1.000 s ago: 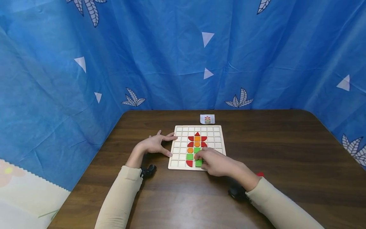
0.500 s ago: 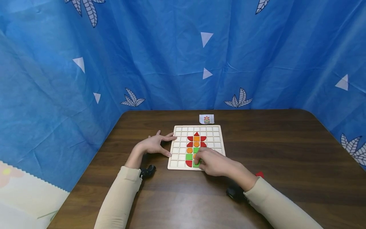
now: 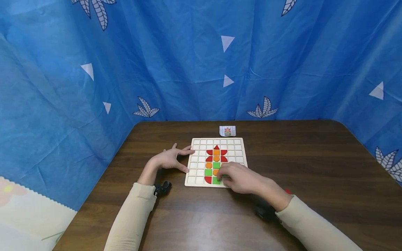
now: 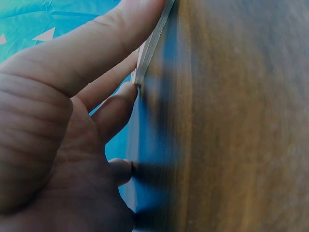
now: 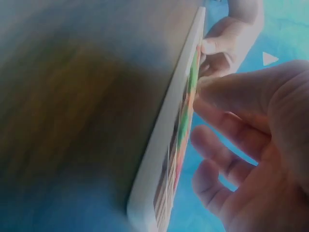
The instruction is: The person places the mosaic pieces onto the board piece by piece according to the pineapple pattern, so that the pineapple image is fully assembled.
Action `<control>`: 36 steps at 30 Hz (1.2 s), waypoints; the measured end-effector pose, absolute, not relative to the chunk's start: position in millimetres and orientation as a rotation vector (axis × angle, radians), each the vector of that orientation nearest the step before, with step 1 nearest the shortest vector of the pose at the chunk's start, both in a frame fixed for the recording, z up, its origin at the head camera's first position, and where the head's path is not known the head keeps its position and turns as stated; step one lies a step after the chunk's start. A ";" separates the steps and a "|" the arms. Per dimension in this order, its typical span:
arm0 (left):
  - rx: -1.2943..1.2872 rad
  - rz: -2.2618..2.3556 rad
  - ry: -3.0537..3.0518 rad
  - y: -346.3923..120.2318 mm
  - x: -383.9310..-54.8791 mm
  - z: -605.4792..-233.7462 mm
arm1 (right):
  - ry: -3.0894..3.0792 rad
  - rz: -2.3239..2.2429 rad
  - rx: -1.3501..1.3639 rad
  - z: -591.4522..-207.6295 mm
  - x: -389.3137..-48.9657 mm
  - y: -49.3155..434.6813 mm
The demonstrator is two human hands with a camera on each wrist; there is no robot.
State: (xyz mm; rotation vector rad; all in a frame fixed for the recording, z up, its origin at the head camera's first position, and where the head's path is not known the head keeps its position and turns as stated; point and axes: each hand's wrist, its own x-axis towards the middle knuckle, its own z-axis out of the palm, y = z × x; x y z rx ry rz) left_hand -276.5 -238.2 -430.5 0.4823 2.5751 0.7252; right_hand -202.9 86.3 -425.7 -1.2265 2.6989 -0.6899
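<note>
A white gridded board (image 3: 197, 166) lies on the table in the head view, bearing red, orange and green flat tiles. My left hand (image 3: 169, 157) is spread at its left side, with thumb and forefinger touching the edge. Over the board's lower right part is my right hand (image 3: 241, 178), its fingers bent downward with a gap between forefinger and thumb. Just left of those fingertips sit a green square tile (image 3: 216, 180) and an orange round tile (image 3: 215, 172). The right hand hides the tiles beneath it. In the right wrist view, its fingertips are close to the board's surface (image 5: 164, 121).
A small printed card (image 3: 227, 131) with a coloured pattern lies behind the board. Something red (image 3: 287, 191) shows partly behind the right forearm. Dark wrist cameras hang by the left wrist (image 3: 162, 188) and right wrist (image 3: 265, 212). A blue curtain (image 3: 194, 62) borders the table.
The green square tile, earlier under the right fingers and slightly askew, now lies flat in its bottom-row cell. My right hand has drawn slightly right, off it. The left hand has stayed put.
</note>
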 end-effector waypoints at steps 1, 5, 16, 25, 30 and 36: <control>0.482 0.726 2.575 -238.1 -276.2 -430.2 | 2.695 -0.694 -1.217 -424.8 -202.2 90.1; 0.475 0.733 2.575 -237.5 -275.0 -429.5 | 2.686 -0.689 -1.123 -420.0 -199.1 108.3; 0.466 0.734 2.573 -237.9 -275.3 -431.3 | 2.699 -0.704 -1.018 -416.0 -187.2 165.3; 0.464 0.725 2.576 -237.6 -276.3 -430.3 | 2.712 -0.690 -1.076 -422.0 -182.7 216.1; 0.466 0.735 2.570 -237.6 -276.5 -429.7 | 2.673 -0.718 -1.070 -426.6 -181.4 242.4; 0.470 0.749 2.563 -237.5 -277.4 -429.3 | 2.552 -0.798 -1.061 -432.1 -182.2 265.2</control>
